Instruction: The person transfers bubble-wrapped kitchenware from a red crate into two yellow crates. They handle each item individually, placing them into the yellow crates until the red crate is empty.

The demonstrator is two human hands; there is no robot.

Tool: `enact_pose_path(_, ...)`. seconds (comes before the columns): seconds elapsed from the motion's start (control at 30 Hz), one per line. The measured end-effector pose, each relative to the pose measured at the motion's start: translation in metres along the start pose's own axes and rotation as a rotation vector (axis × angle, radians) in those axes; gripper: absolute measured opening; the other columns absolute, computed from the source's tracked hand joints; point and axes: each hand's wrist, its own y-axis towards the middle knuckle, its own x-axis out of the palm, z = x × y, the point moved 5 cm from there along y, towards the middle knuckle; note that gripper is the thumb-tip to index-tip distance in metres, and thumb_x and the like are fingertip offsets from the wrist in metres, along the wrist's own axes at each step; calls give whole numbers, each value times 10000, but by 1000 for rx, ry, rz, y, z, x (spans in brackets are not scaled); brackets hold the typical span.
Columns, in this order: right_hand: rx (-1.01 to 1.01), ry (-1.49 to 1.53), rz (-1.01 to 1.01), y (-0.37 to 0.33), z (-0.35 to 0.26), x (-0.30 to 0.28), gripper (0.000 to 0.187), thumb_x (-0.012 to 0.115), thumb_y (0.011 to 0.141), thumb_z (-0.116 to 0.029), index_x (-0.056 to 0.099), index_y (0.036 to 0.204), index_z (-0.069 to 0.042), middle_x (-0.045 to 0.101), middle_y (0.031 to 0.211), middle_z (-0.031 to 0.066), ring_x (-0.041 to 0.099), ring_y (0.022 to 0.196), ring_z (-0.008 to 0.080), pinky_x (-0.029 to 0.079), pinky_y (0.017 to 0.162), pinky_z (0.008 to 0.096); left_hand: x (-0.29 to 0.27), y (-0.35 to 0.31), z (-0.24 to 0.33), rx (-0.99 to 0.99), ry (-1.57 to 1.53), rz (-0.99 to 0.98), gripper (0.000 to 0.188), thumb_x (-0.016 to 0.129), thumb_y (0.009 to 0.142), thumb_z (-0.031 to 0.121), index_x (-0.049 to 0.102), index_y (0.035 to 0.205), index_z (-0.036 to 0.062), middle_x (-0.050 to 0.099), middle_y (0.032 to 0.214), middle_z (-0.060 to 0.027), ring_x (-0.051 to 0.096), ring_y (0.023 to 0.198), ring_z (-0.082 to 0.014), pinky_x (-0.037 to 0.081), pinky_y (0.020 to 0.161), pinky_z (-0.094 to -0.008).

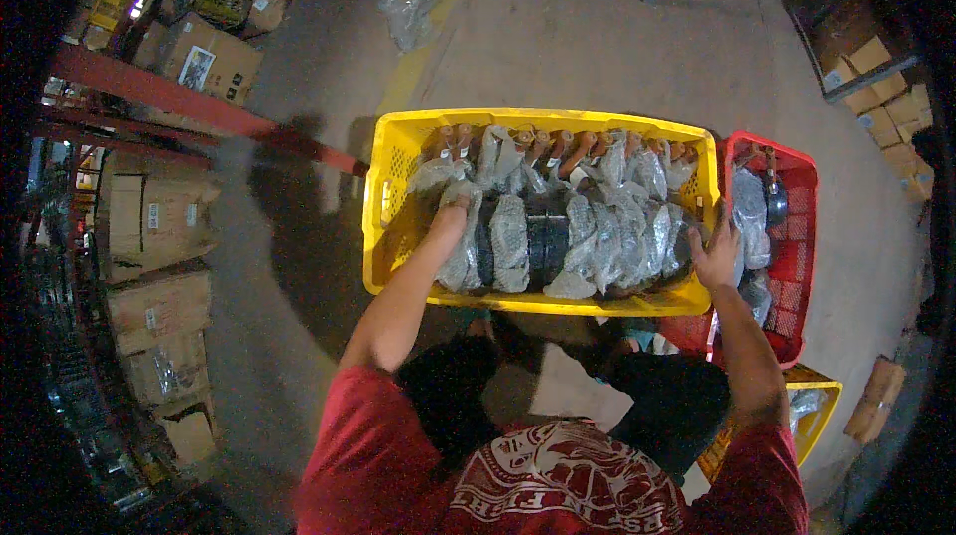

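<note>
A yellow crate (538,306) lies crosswise in front of the person, packed from side to side with wrapped parts (510,241) in clear plastic. Brown ends (565,147) of the parts stand in a row along the crate's far edge, and a bare-looking black part (548,242) shows between wrapped ones near the middle of the near edge.

The left hand (455,201) reaches into the crate, left of its middle, and touches the plastic of a wrapped part there; its fingers are mostly hidden among the plastic — I cannot tell whether they are closed on it. The right hand (715,256) is at the crate's right edge, toward the near right corner, the thumb apart from the other fingers; whether they grip the rim I cannot tell.

Just beyond that right edge stands a red crate (805,236) — partly covered in view by the yellow one's near right corner — with more plastic-wrapped pieces (753,221) along its left side and a dark round part (777,203) toward its far edge. Another yellow container (829,418) shows past the red crate's near edge.
</note>
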Motion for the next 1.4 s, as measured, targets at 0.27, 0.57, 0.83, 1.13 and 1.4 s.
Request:
enact_pose_path(0.27, 1, 65, -6, 1, 2, -4, 773, 624, 881, -373, 295, 1500, -49, 457, 1411, 247, 427, 1251, 458, 315, 1077, 538, -63, 4, 51, 467, 256, 437, 597, 606, 897, 392, 518, 1330, -9, 564, 1304, -265, 533, 1222, -417, 414, 1030, -454)
enact_pose_path(0.57, 28, 36, 2, 1, 9, 3, 755, 599, 907, -349, 262, 1515, -56, 454, 1356, 302, 409, 1254, 472, 324, 1077, 521, -62, 56, 107, 490, 299, 585, 249, 756, 803, 192, 631, 947, 31, 691, 949, -169, 654, 917, -387, 513, 822, -465)
enact_pose_path(0.83, 3, 91, 13, 2, 3, -1, 755, 615, 893, -384, 306, 1495, -49, 456, 1353, 297, 424, 1241, 465, 334, 1063, 537, -67, 40, 102, 401, 480, 579, 314, 625, 878, 191, 567, 1144, 36, 642, 1101, -234, 596, 1077, -433, 485, 911, -497)
enact_pose_path(1.13, 75, 2, 10, 0, 6, -3, 751, 636, 869, -409, 366, 1446, -10, 530, 1250, 285, 488, 1154, 454, 397, 997, 540, -76, 72, 74, 519, 426, 494, 418, 608, 915, 227, 554, 1263, 2, 582, 1278, -224, 561, 1170, -393, 442, 988, -443)
enact_pose_path(1.4, 241, 211, 207, -10, 57, -12, 704, 580, 895, -424, 405, 1404, 29, 467, 1366, 291, 411, 1282, 449, 321, 1082, 530, -91, -41, 33, 698, 6, 80, 473, 614, 954, 247, 517, 1335, -16, 598, 1255, -155, 529, 1201, -270, 402, 1017, -373)
